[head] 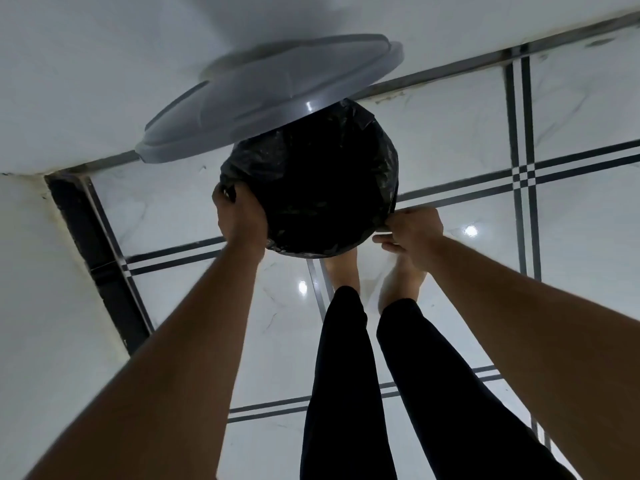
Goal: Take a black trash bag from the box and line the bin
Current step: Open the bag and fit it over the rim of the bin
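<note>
A round bin stands on the floor below me, its mouth covered by a black trash bag [322, 181] folded over the rim. The bin's grey lid [270, 98] is raised and leans back toward the wall. My left hand [239, 216] grips the bag's edge on the left side of the rim. My right hand [412, 233] pinches the bag's edge on the right side of the rim. The bin's own wall is hidden under the bag. The box of bags is not in view.
White glossy floor tiles with dark stripe lines [523, 174] spread around the bin. A white wall [86, 81] rises behind it and another wall [41, 289] stands at the left. My legs in black trousers [346, 375] and bare feet stand right before the bin.
</note>
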